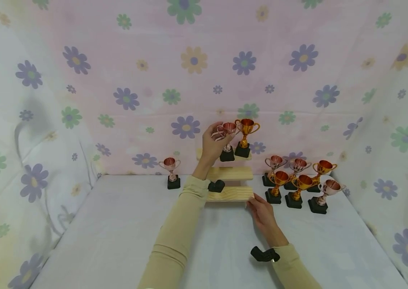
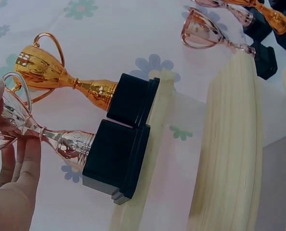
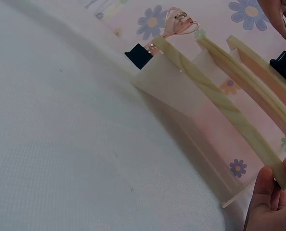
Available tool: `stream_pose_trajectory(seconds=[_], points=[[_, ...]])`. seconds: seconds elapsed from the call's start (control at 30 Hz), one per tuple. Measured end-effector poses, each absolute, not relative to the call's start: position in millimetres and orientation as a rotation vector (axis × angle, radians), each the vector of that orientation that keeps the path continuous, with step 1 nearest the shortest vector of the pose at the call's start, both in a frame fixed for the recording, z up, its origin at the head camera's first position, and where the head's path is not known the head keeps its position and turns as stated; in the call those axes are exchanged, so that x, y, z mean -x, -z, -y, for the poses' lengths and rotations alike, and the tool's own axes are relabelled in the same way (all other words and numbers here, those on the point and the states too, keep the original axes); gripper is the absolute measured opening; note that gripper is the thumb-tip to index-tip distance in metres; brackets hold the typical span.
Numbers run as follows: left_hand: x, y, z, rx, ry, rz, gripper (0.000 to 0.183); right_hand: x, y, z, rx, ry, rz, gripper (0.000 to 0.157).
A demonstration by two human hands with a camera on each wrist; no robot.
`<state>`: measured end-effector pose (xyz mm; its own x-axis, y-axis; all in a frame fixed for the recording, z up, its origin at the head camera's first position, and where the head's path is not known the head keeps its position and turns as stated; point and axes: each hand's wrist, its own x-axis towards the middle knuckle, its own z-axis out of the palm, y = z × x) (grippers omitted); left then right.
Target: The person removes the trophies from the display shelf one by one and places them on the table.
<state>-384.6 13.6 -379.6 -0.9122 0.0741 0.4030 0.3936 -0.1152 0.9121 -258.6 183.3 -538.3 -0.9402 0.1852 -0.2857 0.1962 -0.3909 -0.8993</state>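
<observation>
My left hand (image 1: 212, 145) grips a rose-gold trophy cup (image 2: 75, 147) by its bowl, at the top plank (image 2: 158, 103) of a three-step wooden stand. Its black base is upright over that plank, right beside the base of a gold trophy cup (image 1: 246, 127). Low at the front, my right hand (image 1: 262, 214) pinches the right end of the stand's bottom plank (image 1: 230, 194). In the right wrist view, thumb and fingers lie on both faces of that plank (image 3: 215, 98). The middle plank (image 1: 232, 173) carries nothing.
Left of the stand, a single rose-gold trophy (image 1: 170, 170) stands on the white-covered table (image 1: 128, 228). Several gold and rose-gold trophies (image 1: 296, 192) are grouped to the right. Flower-patterned cloth (image 1: 207, 92) hangs behind and at both sides.
</observation>
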Motion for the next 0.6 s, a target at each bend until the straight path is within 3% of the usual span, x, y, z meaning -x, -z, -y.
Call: stream_pose_trajectory(seconds=[0.2, 0.6], points=[[384, 382, -12, 0.529, 2.092, 1.927, 0.047, 259, 538, -184, -0.560, 2.544, -1.725, 0.053], [364, 385, 0, 0.554, 2.093, 1.809, 0.043, 259, 534, -184, -0.599, 2.521, -1.702, 0.055]])
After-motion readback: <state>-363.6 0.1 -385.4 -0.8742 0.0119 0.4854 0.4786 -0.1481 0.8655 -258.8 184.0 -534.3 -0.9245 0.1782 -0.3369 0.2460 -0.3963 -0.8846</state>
